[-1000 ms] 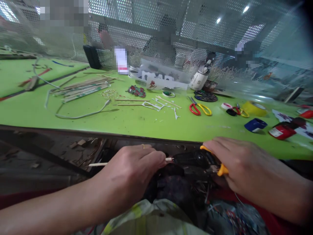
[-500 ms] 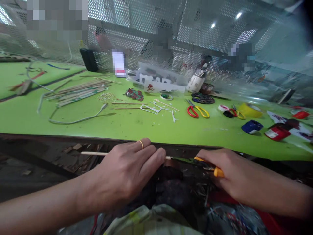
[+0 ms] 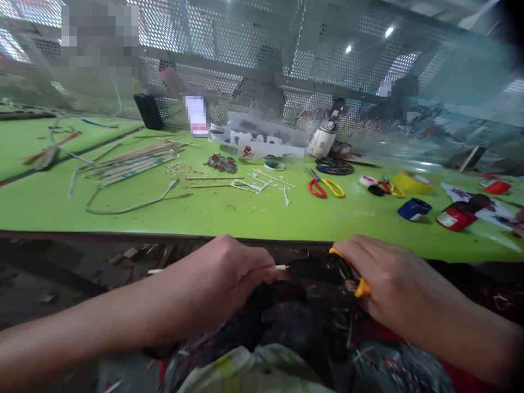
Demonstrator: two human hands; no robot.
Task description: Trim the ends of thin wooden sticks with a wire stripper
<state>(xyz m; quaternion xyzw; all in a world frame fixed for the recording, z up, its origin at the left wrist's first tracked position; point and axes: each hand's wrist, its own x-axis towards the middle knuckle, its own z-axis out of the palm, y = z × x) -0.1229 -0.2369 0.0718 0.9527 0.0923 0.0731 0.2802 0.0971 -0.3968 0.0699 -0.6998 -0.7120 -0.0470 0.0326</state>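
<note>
Pale wood is showing at both ends of the thin stick (image 3: 281,267) that the left hand (image 3: 223,275) is pinching closed, just below the counter's (image 3: 245,215) near edge. It is looking light, stiff and easily snapped, best gripped near the working tip. The right hand (image 3: 382,273) is wrapping shut around a yellow-handled cutter (image 3: 360,286), whose dark blades are meeting the tip.
</note>
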